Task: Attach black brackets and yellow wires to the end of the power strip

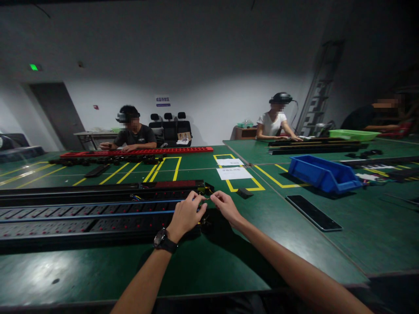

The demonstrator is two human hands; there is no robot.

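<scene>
On the green table, at the long black panels' right end, my right fingers pinch a thin wire, my left fingers' grip I cannot tell, and loose leads suggest unfinished wiring.

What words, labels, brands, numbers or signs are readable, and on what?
"成品存放区": sign on the back wall.
Blue strip below: too small.
White papers on the table: blurred.
Green lit sign above the door: unreadable.
Shirt of the left co-worker: marking too small.

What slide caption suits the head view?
Left hand and right hand close together at the end of long black strips on a green table.
</scene>
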